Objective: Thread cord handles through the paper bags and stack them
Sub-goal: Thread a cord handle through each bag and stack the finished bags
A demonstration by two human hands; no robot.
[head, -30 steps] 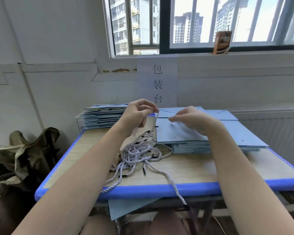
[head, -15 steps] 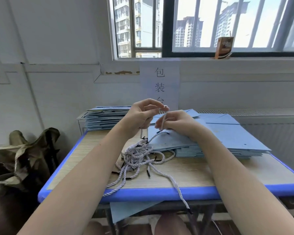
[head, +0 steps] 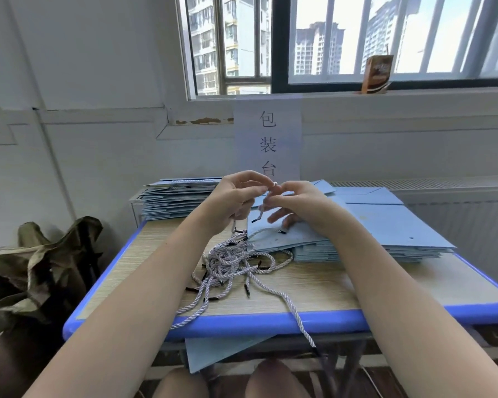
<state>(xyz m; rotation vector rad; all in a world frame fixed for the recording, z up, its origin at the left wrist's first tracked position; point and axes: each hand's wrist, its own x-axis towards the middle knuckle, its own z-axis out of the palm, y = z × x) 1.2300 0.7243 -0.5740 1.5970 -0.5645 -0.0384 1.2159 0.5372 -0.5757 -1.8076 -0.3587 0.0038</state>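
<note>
The paper bags [head: 385, 225] are pale blue, as is the second pile [head: 179, 196] at the back left. The cords [head: 233, 262] are twisted in white and lilac-grey with black tips. The counter [head: 314, 285] has a light wood-grain top and a bright blue rim. The wall sign [head: 268, 139] is white with dark characters. The carton [head: 377, 70] on the sill is brown and orange. The bundled cloth [head: 41, 268] is olive green.

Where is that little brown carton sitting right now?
In the head view, the brown carton stands upright on the window sill at upper right, against the window bars, above and to the right of the paper sign on the wall.
</note>
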